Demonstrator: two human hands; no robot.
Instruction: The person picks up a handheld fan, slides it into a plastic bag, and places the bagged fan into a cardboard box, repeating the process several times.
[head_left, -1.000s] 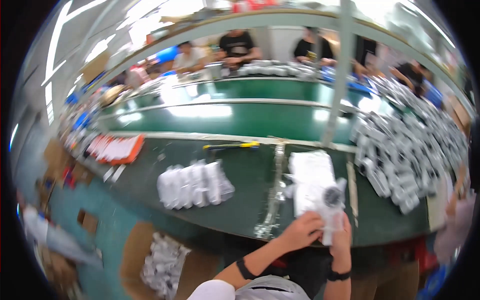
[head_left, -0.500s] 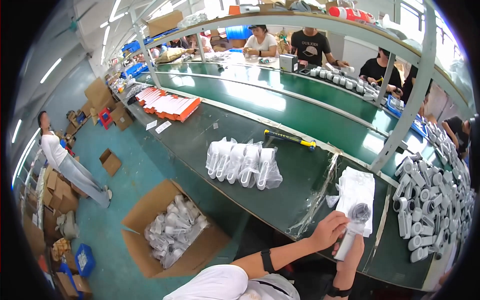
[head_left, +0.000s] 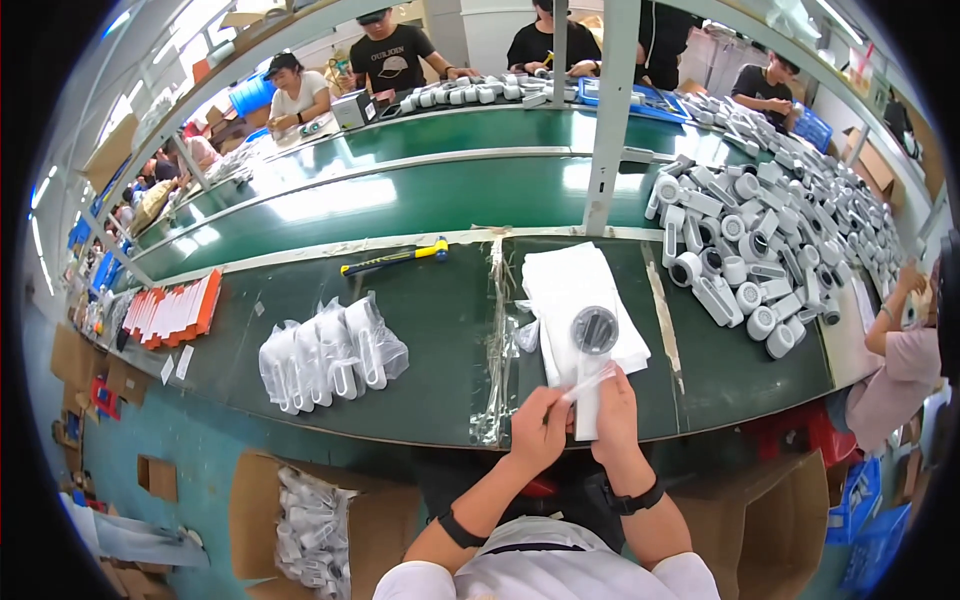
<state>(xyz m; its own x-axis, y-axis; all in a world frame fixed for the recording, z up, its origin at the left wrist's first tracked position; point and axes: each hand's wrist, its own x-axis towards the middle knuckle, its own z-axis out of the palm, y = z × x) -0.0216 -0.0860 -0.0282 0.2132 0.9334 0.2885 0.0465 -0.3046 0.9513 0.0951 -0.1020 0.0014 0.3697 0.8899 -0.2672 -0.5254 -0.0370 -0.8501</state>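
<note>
Low over the front edge of the bench, a white handheld device [head_left: 597, 332] with a round dark head and long handle points away from me; it resembles a handheld fan. My right hand [head_left: 616, 412] is closed round its handle from the right. Clear plastic film [head_left: 583, 384], seemingly a bag, crosses the handle, and my left hand [head_left: 540, 428] pinches its edge. Beneath and beyond the device lies a stack of white bags [head_left: 568, 277]. A row of bagged white devices [head_left: 328, 350] rests on the bench to the left.
A hammer [head_left: 395, 258] with a yellow-and-black handle lies behind the row. Many loose devices [head_left: 745, 250] are heaped at right. An upright post [head_left: 608, 120] stands before the green conveyor [head_left: 400, 190]. Cardboard boxes [head_left: 385, 520] flank me below; co-workers sit opposite and at right.
My view has swung right, bringing the heap and a co-worker at right into fuller sight. Both hands stay at the device; the left now draws a strip of film across the handle.
</note>
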